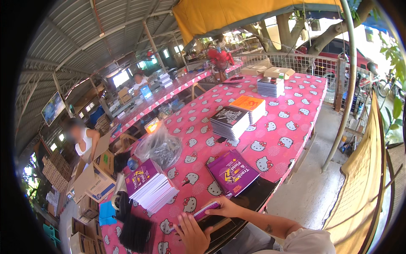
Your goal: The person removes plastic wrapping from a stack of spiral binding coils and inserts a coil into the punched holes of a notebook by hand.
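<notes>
Near the front edge of the table, my right hand (227,208) is closed on a purple book (206,210), which stands tilted with its narrow side up. My left hand (192,233) is beside it, fingers stretched out and touching the near end of the book. Ahead of my right hand, a few purple books (235,172) lie fanned, partly over a black sheet (258,190). A tall stack of purple books (153,188) with white page edges leans over to the left. A black bristle brush (137,233) lies left of my left hand.
A clear plastic bag (159,148) sits behind the stack. Farther off are black-covered books (230,122), orange-covered books (249,108), another stack (270,86) and open cardboard boxes (281,72). At left, a person (84,142) stands by an open carton (99,178). A pole (349,84) rises at right.
</notes>
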Demonstrator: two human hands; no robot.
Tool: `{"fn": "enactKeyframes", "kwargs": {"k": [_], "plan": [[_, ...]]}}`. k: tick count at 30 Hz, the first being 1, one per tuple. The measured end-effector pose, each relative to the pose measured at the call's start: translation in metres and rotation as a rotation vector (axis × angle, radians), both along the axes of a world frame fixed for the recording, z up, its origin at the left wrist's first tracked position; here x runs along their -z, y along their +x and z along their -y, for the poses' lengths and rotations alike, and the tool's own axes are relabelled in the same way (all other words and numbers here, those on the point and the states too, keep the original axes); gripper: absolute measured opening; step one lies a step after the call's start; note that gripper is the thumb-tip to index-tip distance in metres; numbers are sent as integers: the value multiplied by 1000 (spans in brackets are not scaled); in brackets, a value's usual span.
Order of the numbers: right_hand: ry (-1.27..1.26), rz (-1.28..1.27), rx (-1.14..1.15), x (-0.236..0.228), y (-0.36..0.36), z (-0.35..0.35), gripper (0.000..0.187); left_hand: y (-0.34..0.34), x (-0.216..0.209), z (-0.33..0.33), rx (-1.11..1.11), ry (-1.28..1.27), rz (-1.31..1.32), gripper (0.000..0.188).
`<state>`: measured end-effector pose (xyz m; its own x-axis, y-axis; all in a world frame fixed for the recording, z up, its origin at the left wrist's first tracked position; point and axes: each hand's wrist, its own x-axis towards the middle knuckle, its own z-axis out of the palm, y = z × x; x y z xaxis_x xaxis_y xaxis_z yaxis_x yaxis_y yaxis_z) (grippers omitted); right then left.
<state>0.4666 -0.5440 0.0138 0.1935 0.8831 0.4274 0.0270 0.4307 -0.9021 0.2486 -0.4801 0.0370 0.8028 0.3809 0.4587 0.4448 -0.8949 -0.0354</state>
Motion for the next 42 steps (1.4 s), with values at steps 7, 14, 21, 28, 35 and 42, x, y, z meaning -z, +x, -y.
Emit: {"fn": "enactKeyframes", "kwargs": {"k": [7,14,21,28,35,42], "plan": [[-19,91,-125,-12,2,-5,41,13,-43,-5,-69,-51,-59,82],[589,-87,1053,-260,303,37,44,15,-56,-26,69,-206,19,31],[1081,-74,1402,-206,144,152,52,7,-64,-30,106,-147,248,16],[45,61,179,-29,-5,29,62,11,-61,-33,162,-270,118,23],[-99,-8,339,17,-31,6,17,7,14,3,-57,-31,-9,82],[-124,-147,178,23,-27,8,13,26,-25,-15,-80,56,-81,94]]}}
